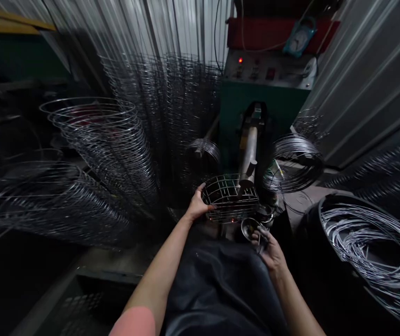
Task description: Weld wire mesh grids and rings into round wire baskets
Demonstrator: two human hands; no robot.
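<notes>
My left hand grips the near edge of a welded wire basket, which sits under a steel press ram on a green machine. My right hand is lower and to the right, holding a small shiny metal bowl with its fingers curled around a thin metal piece. A dark round metal part lies just beyond that bowl, close to the basket's lower right corner. A dark apron covers my lap between my arms.
Tall stacks of wire rings rise at left, with more wire mesh behind. A wire coil hangs right of the ram. A black bin of loose wire stands at right. A control panel tops the machine.
</notes>
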